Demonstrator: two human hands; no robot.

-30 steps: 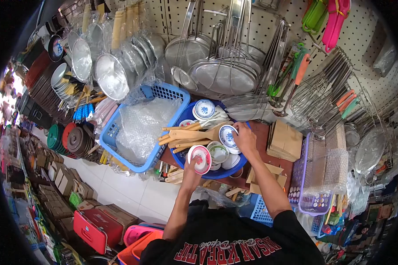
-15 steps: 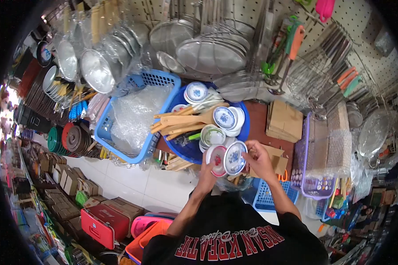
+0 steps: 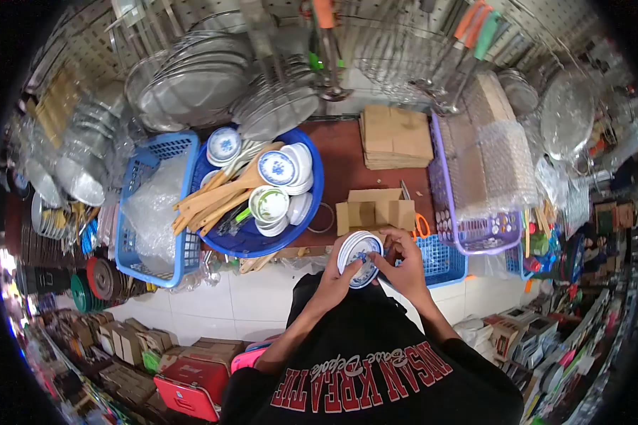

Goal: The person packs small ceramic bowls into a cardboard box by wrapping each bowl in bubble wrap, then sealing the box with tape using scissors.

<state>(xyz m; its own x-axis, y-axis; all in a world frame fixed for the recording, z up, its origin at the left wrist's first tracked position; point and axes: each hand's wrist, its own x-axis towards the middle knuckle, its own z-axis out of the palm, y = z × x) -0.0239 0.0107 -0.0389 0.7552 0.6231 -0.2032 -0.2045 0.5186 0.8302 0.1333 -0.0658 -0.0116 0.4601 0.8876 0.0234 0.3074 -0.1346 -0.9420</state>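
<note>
In front of my black shirt, a small stack of white saucers with blue floral patterns point(image 3: 361, 259) is tilted toward me. My left hand point(image 3: 333, 285) wraps round the stack's left and lower side. My right hand point(image 3: 404, 269) is at its right rim, thumb on the top saucer's face and fingers curled beside the edge. To the left, a blue basin point(image 3: 315, 191) holds more patterned dishes point(image 3: 276, 168), a green-and-white bowl point(image 3: 269, 204) and wooden spatulas point(image 3: 223, 188). Just beyond my hands stands an opened small cardboard box point(image 3: 397, 211).
A light-blue basket point(image 3: 193, 170) with bubble wrap stands left of the basin. At the right are flat cardboard pieces point(image 3: 397, 138), a purple basket point(image 3: 443, 205), orange-handled scissors point(image 3: 422, 225) and a lower blue basket point(image 3: 443, 258). Strainers point(image 3: 195, 85) and ladles point(image 3: 333, 92) hang above.
My view has turned right. The saucers, apart in my two hands before, are now together as one stack, held farther from the basin and closer to the cardboard box.
</note>
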